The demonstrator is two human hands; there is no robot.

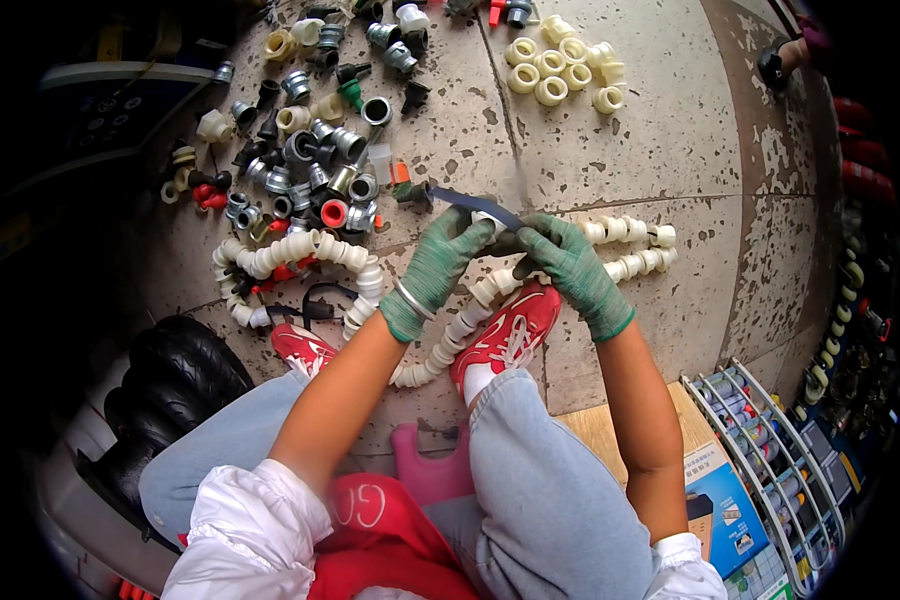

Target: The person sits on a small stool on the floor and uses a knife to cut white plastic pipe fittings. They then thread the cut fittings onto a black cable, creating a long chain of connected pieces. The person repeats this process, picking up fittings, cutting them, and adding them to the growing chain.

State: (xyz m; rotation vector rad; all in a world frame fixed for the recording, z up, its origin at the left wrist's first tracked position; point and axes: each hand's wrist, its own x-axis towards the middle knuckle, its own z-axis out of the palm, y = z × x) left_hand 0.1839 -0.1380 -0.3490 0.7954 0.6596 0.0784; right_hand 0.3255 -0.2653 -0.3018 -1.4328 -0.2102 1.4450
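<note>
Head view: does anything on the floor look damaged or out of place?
The stone floor tiles are worn, with dark patches flaking across the pale surface. Loose grey, white and red pipe fittings lie scattered in an unsorted heap at upper left.

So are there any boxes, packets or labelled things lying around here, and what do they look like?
Blue box: lower right, on a wooden board beside the person's right leg; flat, rectangular, blue with an orange corner and small pictures.
Wire rack: right of the box; white wire, holding rows of small tubes with coloured labels, too small to make out.
No screens or signs show.
</note>
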